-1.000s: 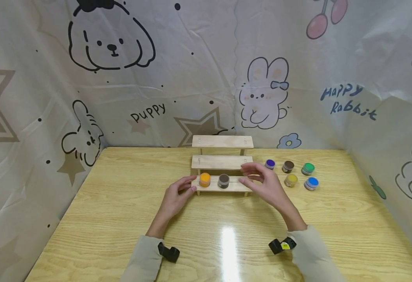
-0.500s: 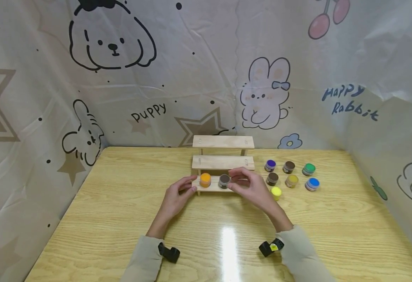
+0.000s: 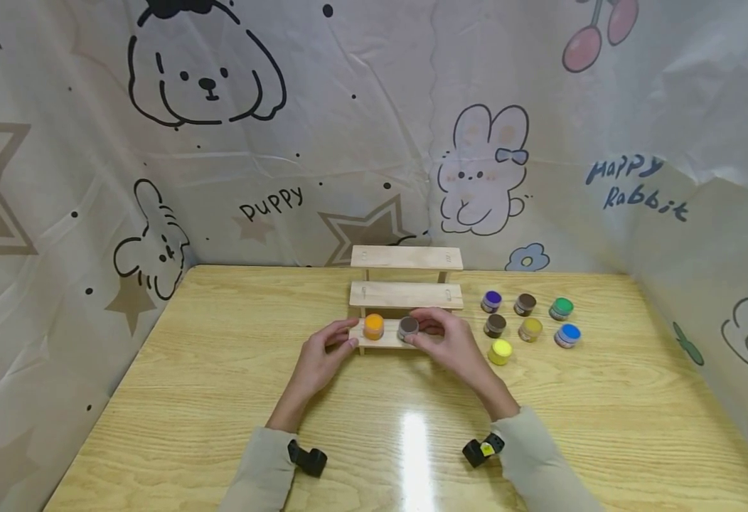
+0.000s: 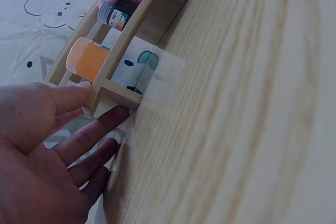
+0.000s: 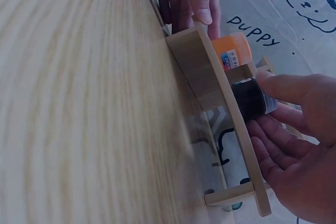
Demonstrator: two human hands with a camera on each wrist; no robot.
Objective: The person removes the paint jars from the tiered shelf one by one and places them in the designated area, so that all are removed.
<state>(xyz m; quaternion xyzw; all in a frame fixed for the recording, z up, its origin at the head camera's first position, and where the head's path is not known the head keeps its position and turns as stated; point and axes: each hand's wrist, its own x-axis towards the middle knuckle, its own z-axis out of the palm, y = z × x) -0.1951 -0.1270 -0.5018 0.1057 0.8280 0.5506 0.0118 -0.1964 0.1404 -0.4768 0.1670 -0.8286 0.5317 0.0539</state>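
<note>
A small three-tier wooden display stand (image 3: 406, 294) is near the back of the table. My left hand (image 3: 319, 357) holds the left end of its lowest shelf, thumb at the front corner and index finger behind; the other fingers are loosely spread beside the leg in the left wrist view. An orange paint jar (image 3: 373, 326) is upright on that shelf near this hand. To its right, my right hand (image 3: 447, 346) pinches a dark brown paint jar (image 3: 407, 328) between thumb and fingers. In the right wrist view that dark jar (image 5: 249, 99) stands on the shelf.
Right of the stand, several paint jars stand on the table, among them purple (image 3: 492, 301), green (image 3: 562, 308), blue (image 3: 567, 334) and bright yellow (image 3: 500, 351). The two upper shelves (image 3: 406, 257) rise behind the hands. A printed curtain (image 3: 348, 142) hangs along the table's back edge.
My right hand has moved left from the shelf's right end to the dark brown jar and taken hold of it. The yellow jar and another dark jar came into sight. My left hand has stayed put.
</note>
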